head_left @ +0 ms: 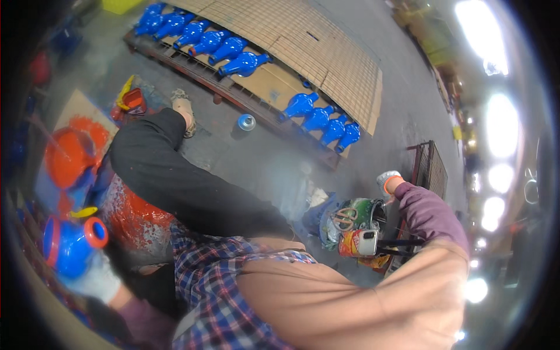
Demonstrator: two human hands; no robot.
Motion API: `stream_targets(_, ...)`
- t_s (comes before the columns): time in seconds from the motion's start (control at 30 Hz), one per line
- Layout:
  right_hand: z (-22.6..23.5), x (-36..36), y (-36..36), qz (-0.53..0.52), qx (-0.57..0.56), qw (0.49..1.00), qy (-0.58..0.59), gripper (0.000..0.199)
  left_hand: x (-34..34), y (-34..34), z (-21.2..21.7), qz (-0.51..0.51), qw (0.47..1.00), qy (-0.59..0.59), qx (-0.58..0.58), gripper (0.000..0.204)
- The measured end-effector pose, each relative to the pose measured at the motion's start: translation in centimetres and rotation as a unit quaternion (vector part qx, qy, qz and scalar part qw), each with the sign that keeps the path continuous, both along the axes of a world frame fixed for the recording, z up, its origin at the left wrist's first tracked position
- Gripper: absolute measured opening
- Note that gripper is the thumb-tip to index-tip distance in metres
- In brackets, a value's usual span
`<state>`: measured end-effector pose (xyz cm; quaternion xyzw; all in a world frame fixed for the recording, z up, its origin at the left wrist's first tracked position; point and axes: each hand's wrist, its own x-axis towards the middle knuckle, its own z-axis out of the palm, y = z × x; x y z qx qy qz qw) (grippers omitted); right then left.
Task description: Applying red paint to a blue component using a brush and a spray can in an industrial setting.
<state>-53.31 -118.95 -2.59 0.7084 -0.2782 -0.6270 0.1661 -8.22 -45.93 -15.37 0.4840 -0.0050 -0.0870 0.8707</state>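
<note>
In the head view's lower left, my left hand (pixel 96 279), in a whitish glove, grips a blue valve body (pixel 70 251) with orange-red painted flange rims. My right hand (pixel 387 179), gloved with an orange cuff, reaches out to the right, above a green paint-smeared bucket (pixel 367 211); its fingers are too small to make out. Scissors (pixel 344 218) hang at the bucket's side, near a phone (pixel 366 242). Left of my knee stands a bowl of orange-red paint (pixel 69 157) on a smeared board, with a yellow-handled thing (pixel 84 212) just below it.
Ahead, a low metal rack (pixel 245 96) covered with cardboard bears several blue valve bodies (pixel 245 64). A spray can (pixel 246 122) stands on the grey floor. A red container (pixel 134 100) with yellow beside it sits near my foot. A mesh-topped frame (pixel 431 166) stands on the right.
</note>
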Motion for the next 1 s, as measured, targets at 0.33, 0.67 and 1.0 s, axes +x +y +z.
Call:
stream_targets(0.33, -13.7, 24.9, 8.3, -0.027, 0.100, 0.753, -0.650, 0.051, -3.0, -8.7, 7.1, 0.111, 0.967, 0.073, -0.218, 0.081)
stream_targets(0.67, -27.3, 33.5, 11.4, -0.176, 0.171, 0.610, -0.753, 0.085, -7.3, -7.5, 7.5, 0.180, 0.952, -0.073, 0.238, 0.056)
stream_targets(1.0, -31.3, 32.5, 8.9, -0.147, 0.261, 0.521, -0.800, 0.079, -8.6, -8.7, 6.7, 0.164, 0.961, 0.019, -0.220, 0.058)
